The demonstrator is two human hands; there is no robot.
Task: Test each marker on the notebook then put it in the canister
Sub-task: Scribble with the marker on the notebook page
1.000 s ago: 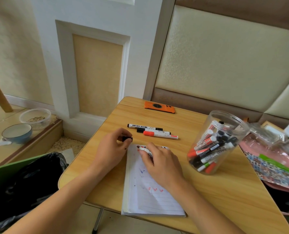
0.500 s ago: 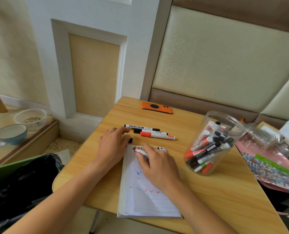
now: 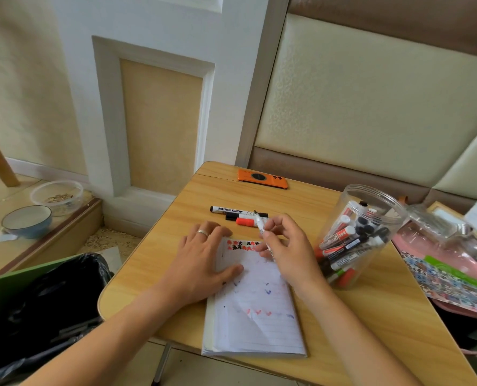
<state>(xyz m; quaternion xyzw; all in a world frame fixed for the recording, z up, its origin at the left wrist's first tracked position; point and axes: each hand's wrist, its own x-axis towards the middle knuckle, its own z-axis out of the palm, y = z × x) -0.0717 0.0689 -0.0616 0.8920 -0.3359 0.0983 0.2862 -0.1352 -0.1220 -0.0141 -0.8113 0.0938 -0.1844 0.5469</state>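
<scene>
Right hand: the right hand [image 3: 289, 250] pinches a white-barrelled marker [image 3: 263, 232] between thumb and fingers, the barrel tilted, 1 end angled up and away past the knuckles, the other down over the page; whether the tip touches the paper cannot be told.
Left hand: the left hand [image 3: 201, 259] lies flat with fingers spread, palm on the notebook's left edge and the table beside it, thumb across the page; a ring shows on 1 finger.
Notebook: the notebook [image 3: 255, 316] lies open on the near part of the table, lined page up, with small blue and red test ticks and a red-and-black printed strip along its top edge.
Canister: the clear canister [image 3: 354, 235] stands upright and lidless just right of the right hand, holding many markers leaning in a bundle, with red, black and green caps.
Loose markers: a black-capped marker [image 3: 226, 209] and a red-capped marker [image 3: 245, 221] lie on the table just beyond the notebook, close together, partly hidden by the held marker.
Table: the wooden table [image 3: 371, 316] carries an orange phone [image 3: 262, 178] at its far edge.
Surroundings: a black bag in a green bin [image 3: 36, 302] sits left of the table; a blue bowl [image 3: 27, 221] and a clear tub [image 3: 56, 193] rest on the floor ledge further left; a pink pouch [image 3: 440, 246] lies to the right.
</scene>
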